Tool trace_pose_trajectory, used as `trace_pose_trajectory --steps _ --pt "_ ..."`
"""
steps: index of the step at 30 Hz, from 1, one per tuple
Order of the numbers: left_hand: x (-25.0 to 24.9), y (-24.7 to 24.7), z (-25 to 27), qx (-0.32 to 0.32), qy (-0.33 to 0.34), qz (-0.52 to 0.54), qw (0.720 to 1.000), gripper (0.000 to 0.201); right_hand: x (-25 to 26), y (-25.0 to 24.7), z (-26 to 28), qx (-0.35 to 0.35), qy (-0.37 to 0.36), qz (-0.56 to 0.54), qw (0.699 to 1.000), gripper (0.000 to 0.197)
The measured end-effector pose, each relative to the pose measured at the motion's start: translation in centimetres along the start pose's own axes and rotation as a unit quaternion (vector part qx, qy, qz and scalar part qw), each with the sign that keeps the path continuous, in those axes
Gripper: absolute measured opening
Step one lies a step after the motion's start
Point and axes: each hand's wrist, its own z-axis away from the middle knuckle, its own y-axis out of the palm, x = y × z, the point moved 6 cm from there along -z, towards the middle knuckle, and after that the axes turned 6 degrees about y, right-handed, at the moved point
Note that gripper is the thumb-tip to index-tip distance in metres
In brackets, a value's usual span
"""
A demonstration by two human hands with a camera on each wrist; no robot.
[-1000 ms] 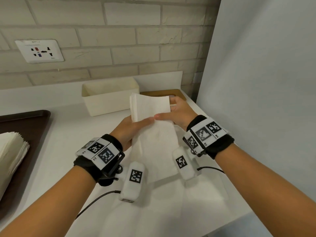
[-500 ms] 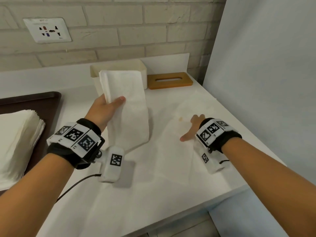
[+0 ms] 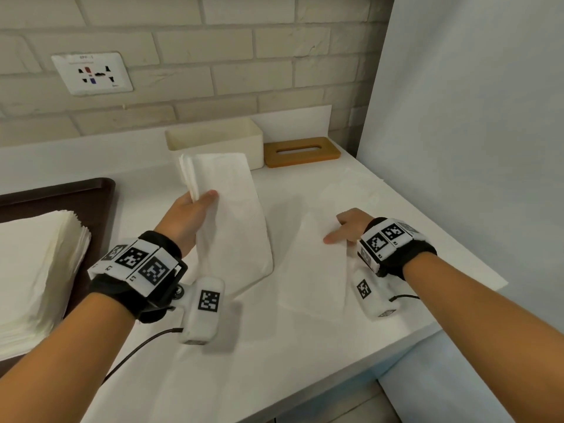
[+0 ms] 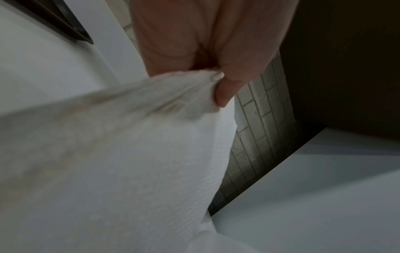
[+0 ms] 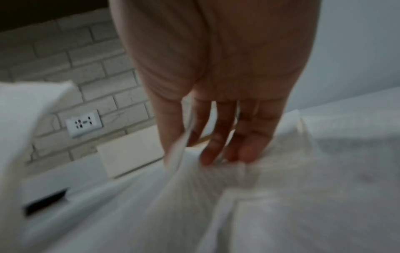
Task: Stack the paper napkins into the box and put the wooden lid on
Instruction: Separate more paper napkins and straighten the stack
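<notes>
Left hand (image 3: 186,215) pinching folded napkin (image 3: 232,215), right hand (image 3: 348,227) seemingly pinching flat napkin (image 3: 317,270)

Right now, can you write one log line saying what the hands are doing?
left hand: holds folded napkin | right hand: picking up flat napkin | box: open | wooden lid: off, beside box

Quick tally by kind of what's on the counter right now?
Box: 1
Lid: 1
Tray: 1
Napkin stack on the tray: 1
Folded napkins in the left hand's grip: 1 bunch
Loose napkin under the right hand: 1
Total: 6
</notes>
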Motion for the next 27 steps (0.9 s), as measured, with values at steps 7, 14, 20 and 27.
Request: trace_pose_trajectory --steps 7,14,20,27 --pt "-0.2 1.8 -1.9 0.04 -0.019 0.007 0.999 0.037 5.9 -3.2 5.4 0.065 -0.19 -0.397 0.896 0.025" --pt "-0.9 5.6 -3.3 0.122 -0.039 -0.017 0.992 0.027 9.6 -6.7 5.4 0.073 -0.248 -0.445 0.857 0.025" --pt "-2.4 7.9 -4.3 0.142 -0.014 -0.039 0.989 0.021 9.5 -5.5 1.6 0.077 -0.205 -0.364 0.905 0.03" --pt "-4.1 9.5 -5.3 0.084 -0.009 -0.126 0.988 0.028 8.9 -5.7 -3.1 0.089 -0.19 -0.346 0.915 0.038"
